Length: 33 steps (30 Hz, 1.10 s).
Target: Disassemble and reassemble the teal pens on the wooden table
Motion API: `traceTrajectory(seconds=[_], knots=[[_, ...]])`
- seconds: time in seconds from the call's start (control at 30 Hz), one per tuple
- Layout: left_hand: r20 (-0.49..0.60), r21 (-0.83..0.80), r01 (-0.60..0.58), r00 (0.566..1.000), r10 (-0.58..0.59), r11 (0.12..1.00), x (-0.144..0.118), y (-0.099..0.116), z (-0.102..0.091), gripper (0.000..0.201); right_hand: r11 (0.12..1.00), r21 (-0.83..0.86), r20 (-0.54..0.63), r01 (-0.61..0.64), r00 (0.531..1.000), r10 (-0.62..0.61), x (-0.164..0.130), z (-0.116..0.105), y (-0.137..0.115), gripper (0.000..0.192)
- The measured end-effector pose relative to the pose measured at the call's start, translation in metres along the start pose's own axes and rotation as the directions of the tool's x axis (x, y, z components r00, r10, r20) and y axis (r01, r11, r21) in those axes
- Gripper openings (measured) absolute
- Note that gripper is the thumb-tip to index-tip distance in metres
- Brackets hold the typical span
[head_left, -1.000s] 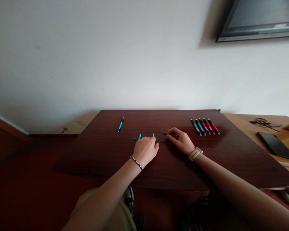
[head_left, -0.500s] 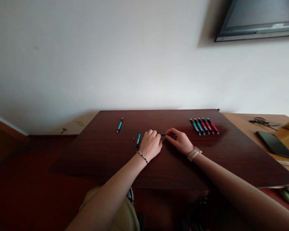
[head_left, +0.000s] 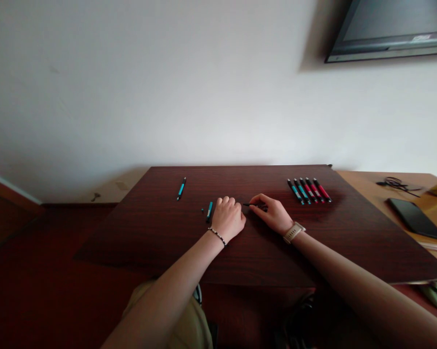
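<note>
My right hand pinches a thin black pen part between thumb and fingers, its tip pointing left. Close beside it, my left hand is closed, back of the hand up; whatever its curled fingers hold is hidden. Just left of that hand lies a teal pen barrel with a dark end. A tiny teal piece rests next to the barrel. Farther back on the left is a whole teal-and-black pen.
Several teal and red pens lie side by side at the back right of the dark wooden table. On a lighter table to the right are a black phone-like slab and a coiled cable. A screen hangs on the wall.
My left hand has shifted very slightly away from the tip of the black part, leaving a small gap. My right hand stays in place, and the pens on the table have not moved.
</note>
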<state>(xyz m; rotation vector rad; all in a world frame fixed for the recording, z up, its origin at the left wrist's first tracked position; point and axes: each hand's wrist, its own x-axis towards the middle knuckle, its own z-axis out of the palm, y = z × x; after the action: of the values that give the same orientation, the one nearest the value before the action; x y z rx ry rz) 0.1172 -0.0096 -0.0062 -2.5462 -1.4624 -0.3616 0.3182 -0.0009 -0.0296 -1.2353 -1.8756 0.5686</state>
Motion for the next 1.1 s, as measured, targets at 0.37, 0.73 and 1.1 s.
traceTrajectory(seconds=[0.37,0.73,1.1], knots=[[-0.108,-0.105,0.095,0.988,-0.106,0.990,-0.002,-0.032,-0.031,0.010,0.999,0.033,0.000,0.021,1.000,-0.021,-0.002,0.000,-0.003,0.019],[-0.113,-0.246,-0.170,0.983,0.146,0.954,-0.029,-0.039,-0.033,0.011,0.987,0.120,0.122,0.111,0.985,-0.125,-0.004,-0.003,-0.016,0.024],[-0.118,-0.248,-0.146,0.986,0.119,0.958,-0.020,-0.018,-0.026,0.021,0.983,0.157,0.130,0.100,0.984,-0.121,-0.005,-0.006,-0.016,0.029]])
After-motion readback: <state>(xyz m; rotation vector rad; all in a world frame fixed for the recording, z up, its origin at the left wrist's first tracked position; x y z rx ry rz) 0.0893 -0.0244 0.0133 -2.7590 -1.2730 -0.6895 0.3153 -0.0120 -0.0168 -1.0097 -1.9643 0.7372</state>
